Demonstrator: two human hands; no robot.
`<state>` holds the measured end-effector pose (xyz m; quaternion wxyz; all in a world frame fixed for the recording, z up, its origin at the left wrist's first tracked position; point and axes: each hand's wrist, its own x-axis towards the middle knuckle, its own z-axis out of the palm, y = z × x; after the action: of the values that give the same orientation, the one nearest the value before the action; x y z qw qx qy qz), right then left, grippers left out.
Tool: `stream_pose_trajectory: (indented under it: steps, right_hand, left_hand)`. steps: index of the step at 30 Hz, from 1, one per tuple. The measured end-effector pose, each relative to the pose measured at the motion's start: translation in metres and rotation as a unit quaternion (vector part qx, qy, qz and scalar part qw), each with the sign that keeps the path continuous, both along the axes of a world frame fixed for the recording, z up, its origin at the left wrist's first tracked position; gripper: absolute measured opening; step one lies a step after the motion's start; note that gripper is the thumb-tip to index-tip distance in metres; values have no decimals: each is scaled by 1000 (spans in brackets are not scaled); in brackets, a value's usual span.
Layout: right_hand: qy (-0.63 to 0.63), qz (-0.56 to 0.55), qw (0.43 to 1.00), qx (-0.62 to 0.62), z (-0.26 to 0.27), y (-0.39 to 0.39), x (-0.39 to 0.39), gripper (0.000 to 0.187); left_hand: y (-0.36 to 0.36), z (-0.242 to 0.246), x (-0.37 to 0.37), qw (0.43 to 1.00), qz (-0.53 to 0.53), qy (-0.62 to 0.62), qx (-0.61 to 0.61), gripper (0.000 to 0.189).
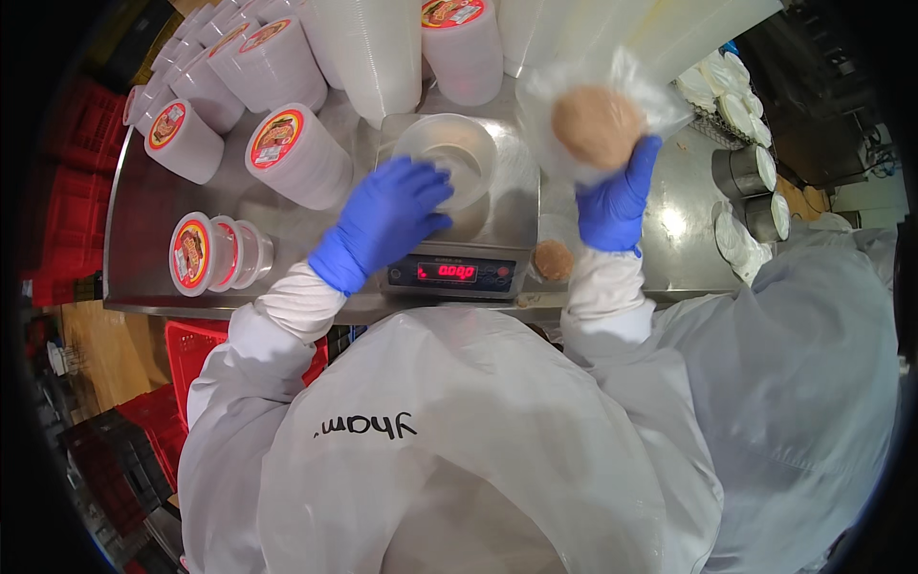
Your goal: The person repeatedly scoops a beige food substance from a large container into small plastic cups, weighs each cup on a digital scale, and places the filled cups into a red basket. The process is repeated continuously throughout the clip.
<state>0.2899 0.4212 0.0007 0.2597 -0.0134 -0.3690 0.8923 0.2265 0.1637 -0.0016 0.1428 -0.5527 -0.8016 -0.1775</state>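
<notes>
My right hand (613,204), in a blue glove, holds a round pinkish-brown patty (599,123) on a sheet or bag of clear plastic film (534,104), raised right of the scale. The film and patty are blurred. In a blue glove too, my left hand (393,215) lies over the near left side of a round translucent plastic tub (482,154), fingers apart; whether they touch its rim is unclear. The tub stands on the steel platform of a digital scale (520,208), whose red display is lit. A smaller patty (553,260) sits on film beside the scale.
Stacks of lidded tubs (301,158) with red labels fill the left and back of the steel table (667,258). Tall nested tubs (373,57) stand behind the scale. Metal ring moulds (746,172) lie at right, near a co-worker's grey-white sleeve (789,344). Red crates (79,215) are at left.
</notes>
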Motion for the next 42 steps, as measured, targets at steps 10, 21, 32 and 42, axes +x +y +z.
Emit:
stream_pose_trajectory:
  steps: [10, 21, 32, 42]
  right_hand:
    - [43, -179, 489, 853, 9, -76, 14, 62]
    - [-235, -13, 965, 119, -15, -62, 47, 50]
    - [-270, 46, 962, 2, -40, -96, 9, 37]
    - [-292, 48, 950, 103, -44, -78, 7, 35]
  left_hand:
    - [-91, 23, -134, 928, 373, 3, 12, 72]
    - [-116, 5, -178, 911, 371, -177, -24, 87]
    - [64, 30, -37, 966, 212, -25, -147, 80]
    - [-71, 50, -132, 954, 234, -184, 25, 79]
